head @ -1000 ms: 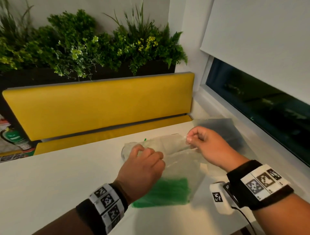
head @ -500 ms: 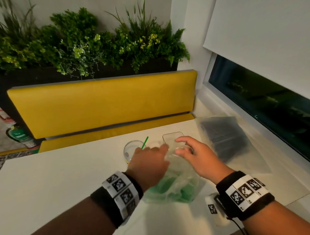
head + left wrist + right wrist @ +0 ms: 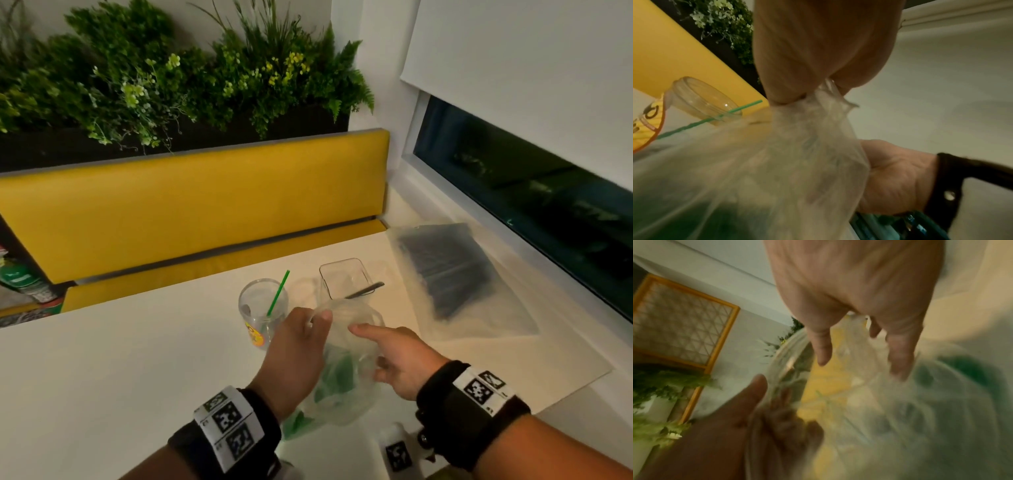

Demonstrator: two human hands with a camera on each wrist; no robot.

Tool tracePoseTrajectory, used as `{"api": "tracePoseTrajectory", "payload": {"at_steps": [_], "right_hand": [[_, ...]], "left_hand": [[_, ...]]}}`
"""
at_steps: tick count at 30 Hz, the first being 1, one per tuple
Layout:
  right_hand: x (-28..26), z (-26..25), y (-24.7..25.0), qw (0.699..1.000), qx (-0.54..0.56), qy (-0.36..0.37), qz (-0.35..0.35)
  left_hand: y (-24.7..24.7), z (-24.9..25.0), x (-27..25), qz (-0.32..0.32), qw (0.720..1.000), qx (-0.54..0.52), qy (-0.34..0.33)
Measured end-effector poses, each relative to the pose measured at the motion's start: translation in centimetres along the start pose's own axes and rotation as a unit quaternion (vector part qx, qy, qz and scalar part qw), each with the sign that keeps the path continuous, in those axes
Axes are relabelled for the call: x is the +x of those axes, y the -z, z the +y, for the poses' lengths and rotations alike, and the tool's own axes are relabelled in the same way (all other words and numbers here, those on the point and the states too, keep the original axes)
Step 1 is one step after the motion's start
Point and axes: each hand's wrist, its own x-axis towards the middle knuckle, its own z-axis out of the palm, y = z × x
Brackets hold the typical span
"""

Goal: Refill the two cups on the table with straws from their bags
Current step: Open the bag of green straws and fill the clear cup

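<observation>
My left hand (image 3: 317, 320) pinches the rim of a clear bag of green straws (image 3: 342, 383) and holds it up off the white table (image 3: 137, 370). In the left wrist view, its fingers (image 3: 795, 91) bunch the plastic (image 3: 797, 162). My right hand (image 3: 371, 344) is open, fingers straight, at the bag's mouth; the right wrist view (image 3: 859, 356) is blurred. Just behind stand a round clear cup (image 3: 255, 303) holding one green straw (image 3: 278, 291) and a square clear cup (image 3: 342, 275) with one black straw (image 3: 364, 289).
A flat clear bag of black straws (image 3: 448, 270) lies at the right by the window sill (image 3: 462, 205). A yellow bench (image 3: 191, 205) runs behind the table, with plants (image 3: 171, 75) above it. A tagged white device (image 3: 399, 452) lies near my right wrist.
The bag lay flat while both hands pulled its mouth apart. My left hand has gathered and raised it. My right hand has let go of the edge and moved to the opening.
</observation>
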Motion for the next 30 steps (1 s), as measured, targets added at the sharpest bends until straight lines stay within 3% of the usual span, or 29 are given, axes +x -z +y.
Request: {"api": "tracePoseTrajectory", "payload": {"at_steps": [3,4,6,9,10,12,13,14,17,19,20,22,24,26,28,29,30], "right_hand": [[0.4,0.6,0.3,0.988,-0.049,0.06,0.135],[0.1,0.8,0.6,0.984,-0.072,0.07,0.148],[-0.5,0.9,1.0,0.993,-0.064,0.06,0.078],[-0.4,1.1,-0.2,0.998,-0.03,0.052,-0.005],[-0.2,1.1,-0.8,0.998,-0.024,0.053,0.002],[0.8,0.7,-1.9,0.999,0.013,0.05,0.013],[1.0,0.3,-2.3,0.999,0.017,0.049,0.011],[1.1,0.0,-2.6,0.999,0.021,0.041,0.012],[1.2,-0.3,-3.1,0.999,0.012,0.033,-0.017],[0.6,-0.7,-2.8,0.996,0.045,0.01,-0.079],[0.7,-0.7,-2.2,0.993,0.053,0.008,-0.108],[1.4,-0.5,-0.9,0.99,0.058,-0.001,-0.126],[2.2,0.3,0.3,0.986,0.08,-0.024,-0.147],[2.7,1.7,1.0,0.98,0.092,-0.045,-0.171],[3.1,2.5,1.1,0.986,0.025,-0.02,-0.161],[3.2,3.0,1.0,0.987,-0.068,0.022,-0.146],[3.3,3.5,1.0,0.972,-0.179,0.074,-0.132]], "left_hand": [[-0.1,-0.1,-0.6,0.066,0.995,-0.07,0.01],[-0.1,0.0,-0.9,0.07,0.993,-0.092,0.027],[-0.1,-0.4,-1.4,0.025,0.991,-0.117,0.062],[0.4,-0.8,-1.8,-0.142,0.984,-0.033,0.101],[0.6,-1.0,-1.4,-0.139,0.986,0.052,0.077],[1.2,-1.2,-0.3,-0.044,0.979,0.2,0.006],[1.2,-1.2,0.1,-0.01,0.975,0.221,-0.019],[0.9,-1.3,0.5,-0.006,0.975,0.22,-0.023],[-0.6,-2.0,1.6,-0.097,0.967,0.235,0.027],[0.0,-3.7,2.5,-0.095,0.987,0.046,0.121],[0.6,-4.6,2.9,-0.086,0.978,-0.079,0.175],[2.1,-5.9,3.6,-0.069,0.934,-0.265,0.23],[3.3,-7.0,3.3,-0.132,0.875,-0.391,0.255],[3.6,-7.2,2.3,-0.23,0.814,-0.467,0.258],[3.2,-7.9,1.6,-0.224,0.781,-0.508,0.287],[2.7,-8.6,1.5,-0.188,0.794,-0.486,0.313],[2.2,-9.7,1.7,-0.139,0.838,-0.41,0.333]]}}
